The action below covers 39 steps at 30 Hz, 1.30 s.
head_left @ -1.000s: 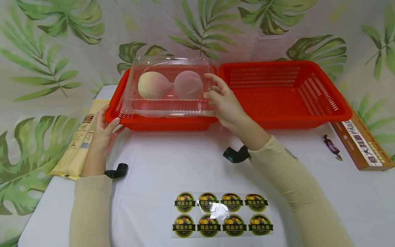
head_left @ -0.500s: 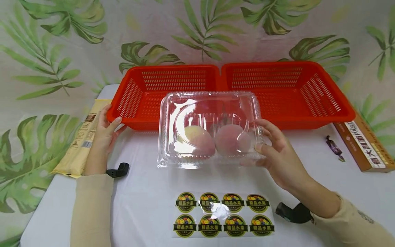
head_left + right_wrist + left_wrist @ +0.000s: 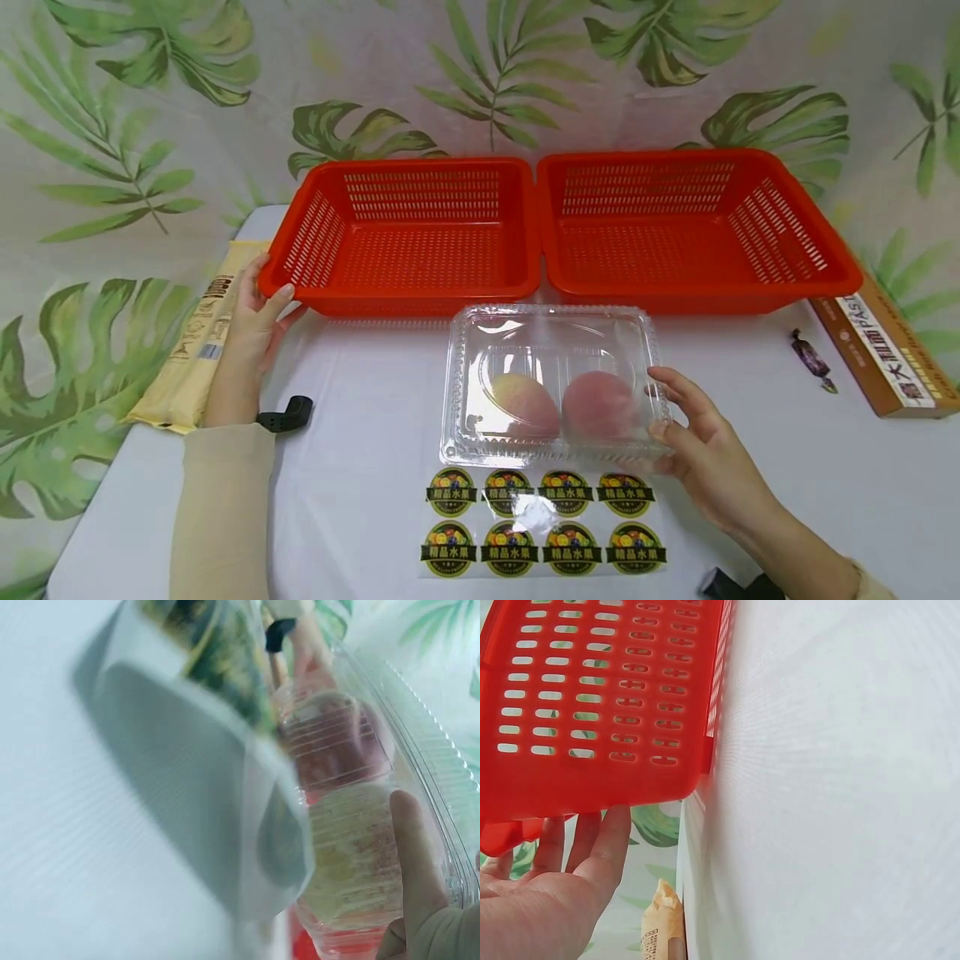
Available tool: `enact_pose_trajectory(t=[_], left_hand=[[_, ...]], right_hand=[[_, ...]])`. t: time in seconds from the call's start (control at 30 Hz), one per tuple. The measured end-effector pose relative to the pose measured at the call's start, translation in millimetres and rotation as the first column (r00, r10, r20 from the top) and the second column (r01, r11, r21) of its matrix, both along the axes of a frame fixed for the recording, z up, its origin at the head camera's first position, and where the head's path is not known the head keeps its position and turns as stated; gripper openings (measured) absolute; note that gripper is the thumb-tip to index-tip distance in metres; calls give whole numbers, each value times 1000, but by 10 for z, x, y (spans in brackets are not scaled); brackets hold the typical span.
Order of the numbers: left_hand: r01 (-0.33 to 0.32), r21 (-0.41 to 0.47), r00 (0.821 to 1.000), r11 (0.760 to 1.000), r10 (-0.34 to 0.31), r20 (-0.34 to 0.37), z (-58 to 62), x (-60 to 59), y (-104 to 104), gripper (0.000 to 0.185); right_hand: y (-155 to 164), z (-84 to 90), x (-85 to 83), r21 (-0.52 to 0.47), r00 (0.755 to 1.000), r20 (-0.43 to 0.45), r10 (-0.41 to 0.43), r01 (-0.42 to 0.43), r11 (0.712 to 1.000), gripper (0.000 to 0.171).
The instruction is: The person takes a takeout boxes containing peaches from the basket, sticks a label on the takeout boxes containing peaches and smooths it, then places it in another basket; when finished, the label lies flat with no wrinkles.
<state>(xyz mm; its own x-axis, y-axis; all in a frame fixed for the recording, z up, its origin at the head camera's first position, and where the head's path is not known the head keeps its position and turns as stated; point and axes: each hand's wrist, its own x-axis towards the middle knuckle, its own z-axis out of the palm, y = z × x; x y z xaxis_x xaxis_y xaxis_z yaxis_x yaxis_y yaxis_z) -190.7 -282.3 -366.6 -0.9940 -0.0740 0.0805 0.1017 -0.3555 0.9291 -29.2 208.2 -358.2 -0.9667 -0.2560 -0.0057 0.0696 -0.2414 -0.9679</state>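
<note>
A clear plastic clamshell box (image 3: 543, 367) with two peaches (image 3: 600, 404) inside appears in the middle of the head view. My right hand (image 3: 708, 454) grips its right end, thumb in front. In the right wrist view a finger (image 3: 416, 847) lies along the box's ribbed side. The left red basket (image 3: 427, 258) stands at the back, with my left hand (image 3: 258, 325) holding its front left corner. Seen from the left wrist, the fingertips (image 3: 615, 825) meet the slotted basket's rim from outside.
A second red basket (image 3: 675, 250) adjoins on the right. A sheet of round fruit stickers (image 3: 540, 521) lies in front of the box. A yellow packet (image 3: 187, 358) is at left; a wrapped candy (image 3: 812, 360) and a brown pasta box (image 3: 885, 358) are at right.
My right hand has brought the clamshell box out from over the left basket, rightward and toward me, down to just behind the sticker sheet. My left hand has stayed at the basket corner.
</note>
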Motion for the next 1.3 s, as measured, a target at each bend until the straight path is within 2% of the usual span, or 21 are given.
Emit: enact_pose_trajectory(t=[0.27,0.4,0.47,0.57,0.63,0.7,0.8,0.87,0.93,1.0,1.13,1.17,1.23,1.3], left_hand=[[12,2,1000,1000,-12,-9,-9,0,0,56],[15,22,1000,1000,-15,-19,-5,-6,8,56],[11,30,1000,999,-10,-19,5,4,20,57],[-24,2,1000,1000,24,-3,27,47,49,59],[-66,-70,997,995,68,33,52,106,73,62],[-99,-136,992,986,109,69,81,188,102,65],[-107,-240,986,965,135,100,123,361,151,67],[-73,-311,989,948,109,100,143,510,201,64],[-10,-414,993,910,56,101,150,684,279,62],[66,-512,994,856,-13,107,146,881,390,62],[186,-679,982,710,-157,105,107,1275,673,64],[204,-711,977,673,-188,103,98,1366,747,64],[223,-771,967,596,-233,100,71,1532,884,64],[235,-809,960,538,-260,107,40,1686,1005,65]], right_hand=[[108,-120,-87,66,998,53,-17,14,998,53],[145,-98,-118,183,999,44,-26,18,983,52],[162,-80,-118,285,999,25,-30,22,958,52],[177,-49,-98,438,999,0,-32,29,899,53],[176,-28,-68,510,999,-28,-47,54,859,55],[163,1,-23,542,995,-60,-79,99,834,56],[119,42,55,468,976,-169,-137,202,860,55],[77,71,115,365,954,-247,-167,251,896,53],[24,95,177,250,928,-324,-186,274,929,53],[-36,105,232,143,893,-408,-190,268,953,54],[-172,84,322,29,818,-556,-149,198,980,54],[-206,66,331,10,791,-598,-128,167,986,54],[-272,29,362,12,760,-644,-94,132,991,52],[-332,-25,385,9,731,-680,-63,94,996,51]])
